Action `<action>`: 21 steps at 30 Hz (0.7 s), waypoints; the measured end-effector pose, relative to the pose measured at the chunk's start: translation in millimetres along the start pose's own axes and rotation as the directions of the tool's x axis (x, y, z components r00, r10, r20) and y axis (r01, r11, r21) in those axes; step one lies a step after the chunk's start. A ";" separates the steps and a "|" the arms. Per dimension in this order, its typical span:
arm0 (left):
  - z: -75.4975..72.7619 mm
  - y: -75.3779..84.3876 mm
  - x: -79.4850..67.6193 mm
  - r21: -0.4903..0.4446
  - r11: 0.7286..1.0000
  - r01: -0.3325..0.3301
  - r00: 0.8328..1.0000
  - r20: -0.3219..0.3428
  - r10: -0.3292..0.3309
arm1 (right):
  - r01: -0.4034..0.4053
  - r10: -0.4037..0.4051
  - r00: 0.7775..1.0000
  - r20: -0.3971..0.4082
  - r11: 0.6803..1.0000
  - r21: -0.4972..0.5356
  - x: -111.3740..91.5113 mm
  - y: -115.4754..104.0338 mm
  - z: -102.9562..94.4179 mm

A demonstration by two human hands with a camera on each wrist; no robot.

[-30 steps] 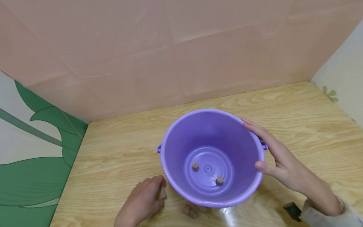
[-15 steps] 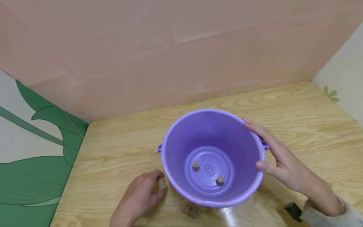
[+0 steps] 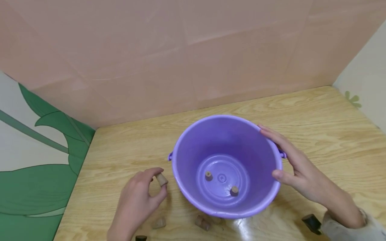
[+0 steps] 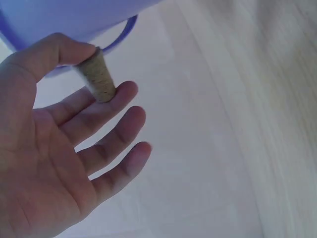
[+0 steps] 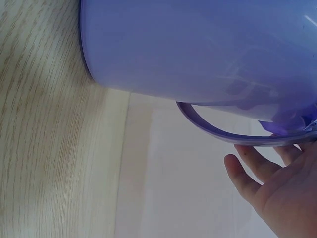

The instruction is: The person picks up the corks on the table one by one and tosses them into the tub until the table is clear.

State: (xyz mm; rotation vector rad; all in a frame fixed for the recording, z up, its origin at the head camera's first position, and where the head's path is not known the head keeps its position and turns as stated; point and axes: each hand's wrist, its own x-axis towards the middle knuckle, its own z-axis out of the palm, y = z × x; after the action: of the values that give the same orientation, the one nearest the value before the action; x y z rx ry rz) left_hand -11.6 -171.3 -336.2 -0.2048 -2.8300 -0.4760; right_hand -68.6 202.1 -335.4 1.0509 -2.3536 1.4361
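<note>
My left hand [image 3: 135, 197] pinches a tapered cork stopper [image 3: 161, 179] between thumb and fingertips, above the table and left of the purple bucket [image 3: 193, 201]. In the left wrist view the same stopper [image 4: 97, 77] shows its speckled surface, and the other fingers are spread. Inside the bucket, one stopper [image 3: 208, 176] stands at the left of the floor and another stopper [image 3: 234, 191] nearer the front. My right hand [image 3: 301, 177] rests on the bucket's right rim, thumb over the edge and fingers extended. The right wrist view shows its fingers [image 5: 242, 178] by the bucket's curved handle [image 5: 223, 134].
A stopper [image 3: 158, 223] lies on the wooden table [image 3: 126, 150] in front of the left hand. Brown pieces [image 3: 202, 223] lie by the bucket's front, partly hidden. Dark objects are at the front edge [image 3: 141, 238] and beside the right sleeve [image 3: 312, 223]. A pink-covered wall [image 3: 187, 67] stands behind.
My left hand has lifted the cork stopper and moved up and left, uncovering another stopper and a dark object on the table. The right hand and bucket have stayed put.
</note>
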 end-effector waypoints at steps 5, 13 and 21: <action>-7.4 -0.6 2.2 -0.012 1.000 -0.023 0.994 -0.105 0.021 | -0.013 0.013 1.000 -0.005 1.000 -0.012 -0.2 1.1 0.4; -12.5 2.3 5.1 -0.017 0.995 -0.098 0.973 -0.212 0.093 | 0.000 0.000 1.000 -0.007 1.000 -0.004 0.1 1.2 0.3; -17.0 4.0 5.5 -0.049 0.992 -0.117 0.967 -0.232 0.103 | 0.001 -0.001 1.000 0.000 1.000 -0.007 -0.3 -0.7 -0.4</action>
State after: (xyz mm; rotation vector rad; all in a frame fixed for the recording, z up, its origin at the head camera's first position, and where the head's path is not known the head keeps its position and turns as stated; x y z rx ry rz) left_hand -12.1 -172.8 -317.9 -0.2974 -2.5661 -0.5275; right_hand -68.1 202.3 -334.9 1.0498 -2.3561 1.4265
